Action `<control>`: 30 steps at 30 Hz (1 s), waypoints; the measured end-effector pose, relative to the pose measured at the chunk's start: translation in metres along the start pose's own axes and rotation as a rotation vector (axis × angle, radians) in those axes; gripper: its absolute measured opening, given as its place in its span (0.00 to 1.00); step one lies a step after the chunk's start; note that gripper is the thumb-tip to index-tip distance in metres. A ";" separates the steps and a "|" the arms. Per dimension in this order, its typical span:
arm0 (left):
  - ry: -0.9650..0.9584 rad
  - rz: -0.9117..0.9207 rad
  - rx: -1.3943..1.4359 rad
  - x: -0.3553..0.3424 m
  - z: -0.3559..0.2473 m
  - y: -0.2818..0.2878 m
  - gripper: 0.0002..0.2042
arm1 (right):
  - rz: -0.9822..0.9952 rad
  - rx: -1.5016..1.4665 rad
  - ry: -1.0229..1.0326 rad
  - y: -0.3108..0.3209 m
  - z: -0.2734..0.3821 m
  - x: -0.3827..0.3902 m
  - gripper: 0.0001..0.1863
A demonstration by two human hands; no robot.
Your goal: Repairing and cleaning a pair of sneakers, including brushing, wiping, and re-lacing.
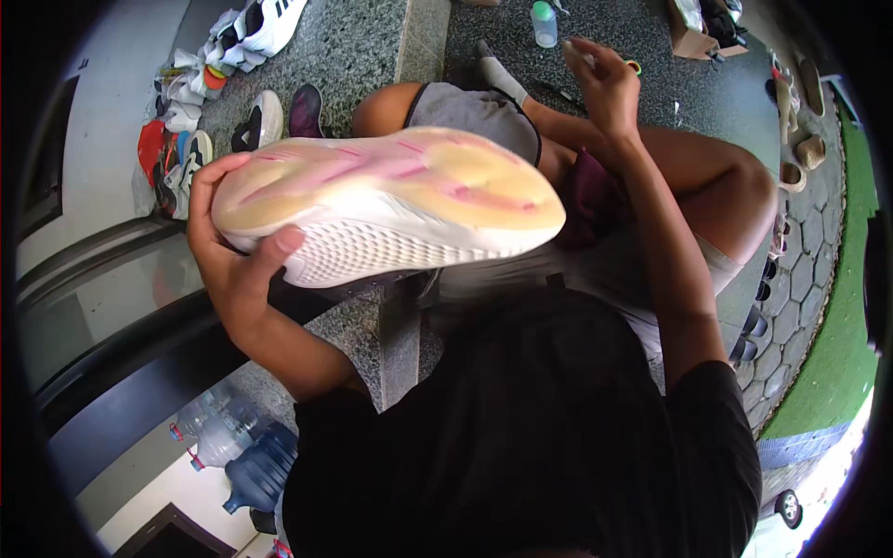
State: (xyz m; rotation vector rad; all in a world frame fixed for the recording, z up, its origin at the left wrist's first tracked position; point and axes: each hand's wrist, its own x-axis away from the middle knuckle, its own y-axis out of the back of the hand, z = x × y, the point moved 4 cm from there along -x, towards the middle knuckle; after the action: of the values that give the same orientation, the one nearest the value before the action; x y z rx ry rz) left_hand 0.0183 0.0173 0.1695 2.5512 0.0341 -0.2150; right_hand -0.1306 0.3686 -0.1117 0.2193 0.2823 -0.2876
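Observation:
My left hand (228,237) grips a white sneaker (372,242) by one end, fingers behind and thumb on its side. The sneaker lies sideways before me with its sole turned up, yellowed and streaked pink, above a textured white sidewall. My right hand (605,84) is raised off to the right, apart from the sneaker. Its fingers are curled together, and a small pale spot shows at the fingertips; I cannot make out what it is. A dark maroon item (593,191), perhaps cloth, rests on my lap beneath my right forearm.
A clear bottle with a green cap (545,26) stands ahead near a yellow-green ring-shaped thing (634,67). Several shoes (267,119) and plastic bags line the left. Large water jugs (260,470) lie lower left. A cardboard box (693,39) stands at far right.

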 end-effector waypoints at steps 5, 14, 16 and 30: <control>0.063 -0.170 0.103 0.003 0.048 -0.004 0.38 | 0.020 0.103 -0.101 -0.008 -0.006 -0.013 0.16; 0.213 -0.205 0.330 0.029 0.095 -0.025 0.27 | 0.174 0.021 -0.131 -0.024 -0.009 -0.042 0.16; 0.226 -0.217 0.357 0.035 0.103 -0.027 0.27 | 0.131 -0.069 -0.118 -0.028 -0.009 -0.042 0.15; 0.737 -0.244 1.138 0.101 0.139 -0.114 0.33 | 0.259 -1.119 -0.372 -0.040 0.132 0.027 0.08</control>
State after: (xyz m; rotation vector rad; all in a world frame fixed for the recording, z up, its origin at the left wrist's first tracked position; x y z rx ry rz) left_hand 0.0893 0.0343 -0.0237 3.5709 0.6741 0.8736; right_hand -0.0866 0.2909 -0.0031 -0.8908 0.0132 0.1153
